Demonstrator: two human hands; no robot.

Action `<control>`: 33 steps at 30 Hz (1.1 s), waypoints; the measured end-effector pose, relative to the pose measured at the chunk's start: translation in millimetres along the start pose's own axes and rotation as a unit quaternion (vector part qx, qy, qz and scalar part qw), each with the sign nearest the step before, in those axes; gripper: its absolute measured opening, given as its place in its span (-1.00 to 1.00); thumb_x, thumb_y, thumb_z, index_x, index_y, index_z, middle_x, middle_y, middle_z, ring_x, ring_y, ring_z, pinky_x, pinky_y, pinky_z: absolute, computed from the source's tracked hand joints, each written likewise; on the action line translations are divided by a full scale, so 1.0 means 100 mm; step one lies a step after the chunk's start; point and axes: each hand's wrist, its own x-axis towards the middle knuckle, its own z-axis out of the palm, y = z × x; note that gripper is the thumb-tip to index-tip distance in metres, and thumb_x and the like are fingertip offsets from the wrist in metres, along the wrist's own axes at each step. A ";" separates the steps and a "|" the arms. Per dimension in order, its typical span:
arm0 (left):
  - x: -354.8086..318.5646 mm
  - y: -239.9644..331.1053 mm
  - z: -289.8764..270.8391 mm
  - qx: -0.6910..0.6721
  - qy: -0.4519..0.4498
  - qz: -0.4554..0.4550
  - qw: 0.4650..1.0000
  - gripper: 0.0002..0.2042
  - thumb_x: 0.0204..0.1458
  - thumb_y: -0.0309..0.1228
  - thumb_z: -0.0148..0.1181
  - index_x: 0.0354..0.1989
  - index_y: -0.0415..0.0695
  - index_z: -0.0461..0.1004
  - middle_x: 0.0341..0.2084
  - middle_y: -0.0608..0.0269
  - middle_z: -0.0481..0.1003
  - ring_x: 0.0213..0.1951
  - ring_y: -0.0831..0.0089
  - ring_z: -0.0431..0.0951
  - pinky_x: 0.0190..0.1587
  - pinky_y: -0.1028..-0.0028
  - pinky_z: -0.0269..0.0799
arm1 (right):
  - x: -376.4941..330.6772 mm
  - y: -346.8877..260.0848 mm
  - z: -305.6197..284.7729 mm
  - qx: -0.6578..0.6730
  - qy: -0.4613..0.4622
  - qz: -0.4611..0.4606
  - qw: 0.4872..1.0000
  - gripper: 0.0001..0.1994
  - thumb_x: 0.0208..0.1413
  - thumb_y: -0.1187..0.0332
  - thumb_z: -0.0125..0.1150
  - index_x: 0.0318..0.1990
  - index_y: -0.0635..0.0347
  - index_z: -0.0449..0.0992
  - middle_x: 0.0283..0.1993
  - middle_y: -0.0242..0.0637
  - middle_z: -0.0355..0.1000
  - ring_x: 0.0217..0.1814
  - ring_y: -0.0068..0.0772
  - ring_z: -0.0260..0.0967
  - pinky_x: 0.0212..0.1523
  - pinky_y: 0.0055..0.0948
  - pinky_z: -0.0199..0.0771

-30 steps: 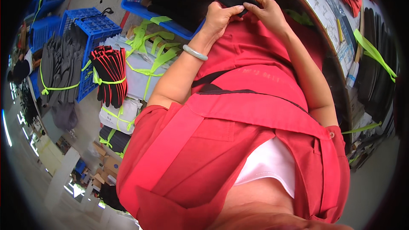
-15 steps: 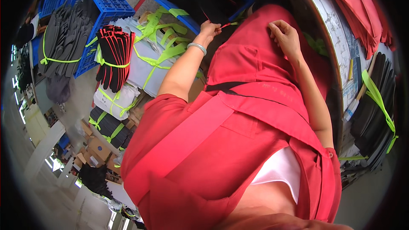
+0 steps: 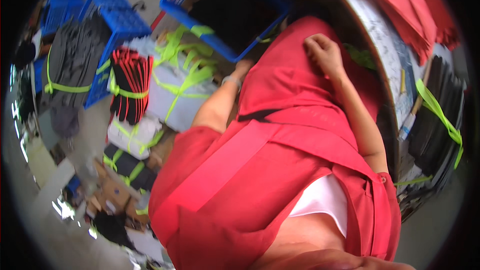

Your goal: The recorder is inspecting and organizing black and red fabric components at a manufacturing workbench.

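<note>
My left hand [image 3: 243,69] is low beside my left thigh, just below the near corner of a blue plastic crate [image 3: 220,46]. It is smeared by motion and its fingers are mostly hidden, so I cannot make out whether anything is in it. A pale bangle [image 3: 231,81] circles that wrist. Dark fabric pieces [image 3: 232,12] fill the crate, with lime-green ties at its edge. My right hand [image 3: 325,56] rests over my red-clad lap, fingers curled in, with nothing visible in them.
Left of me lie a tied bundle of black pieces with red edges [image 3: 131,82], a pale tied bundle [image 3: 175,92] and grey tied pieces [image 3: 70,65] by another blue crate [image 3: 117,25]. At right, a table edge [image 3: 372,35] bears red cloth [image 3: 385,0]; dark tied strips [image 3: 437,115] stand nearby.
My left hand has drawn back from the crate toward my body; the small red strip at its fingertips no longer shows. My right hand stays over my lap. The whole view has shifted slightly.
</note>
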 end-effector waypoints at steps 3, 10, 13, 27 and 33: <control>-0.33 -0.51 0.30 -0.233 0.111 -0.091 0.962 -0.60 0.06 -0.05 -0.06 -0.20 -0.07 0.58 -0.19 0.00 0.56 -0.12 0.07 0.56 -0.14 0.17 0.46 | 0.02 -0.20 0.03 0.051 -0.107 -0.007 0.993 -0.86 0.21 0.33 0.11 -0.23 0.18 0.50 -0.47 -0.46 0.42 -0.47 -0.68 0.33 -0.46 -0.62 0.37; -0.31 0.18 -0.59 -0.694 0.107 -0.271 0.659 -0.65 0.13 -0.49 0.08 0.11 -0.27 0.37 -0.13 0.08 0.53 -0.16 0.33 0.55 -0.14 0.38 0.52 | 0.05 -0.23 -1.15 -0.154 0.182 -0.227 0.944 -0.86 0.12 0.39 0.19 -0.22 0.24 0.51 -0.38 -0.18 0.48 -0.39 -0.37 0.44 -0.28 -0.41 0.44; -0.34 0.21 -1.00 -0.722 0.138 -0.246 0.632 -0.66 0.15 -0.48 0.06 0.11 -0.26 0.35 -0.16 0.12 0.50 -0.21 0.36 0.54 -0.19 0.42 0.52 | 0.20 -0.31 -1.77 -0.197 0.340 -0.274 0.878 -0.89 0.05 0.44 0.24 -0.25 0.19 0.55 -0.27 -0.20 0.50 -0.31 -0.22 0.47 -0.23 -0.36 0.49; 0.06 2.66 -2.86 -0.719 0.063 0.177 0.669 -0.67 0.23 -0.34 0.05 0.06 -0.32 0.38 -0.11 0.09 0.50 -0.08 0.39 0.53 -0.08 0.43 0.49 | 0.07 -0.88 -1.76 -0.524 0.467 -0.347 0.622 -0.76 -0.26 0.39 0.25 -0.32 0.09 0.49 0.00 -0.32 0.34 0.23 -0.26 0.10 0.16 -0.14 0.03; 0.27 3.01 -2.84 -0.763 0.003 0.202 0.614 -0.71 0.25 -0.35 0.02 0.02 -0.29 0.39 -0.03 0.17 0.44 -0.01 0.47 0.45 0.04 0.43 0.39 | -0.48 -0.42 -1.05 -0.216 0.287 -0.268 0.894 -0.51 -0.03 0.15 0.35 0.06 0.07 0.42 0.26 -0.18 0.17 0.35 -0.08 0.00 0.32 -0.13 -0.06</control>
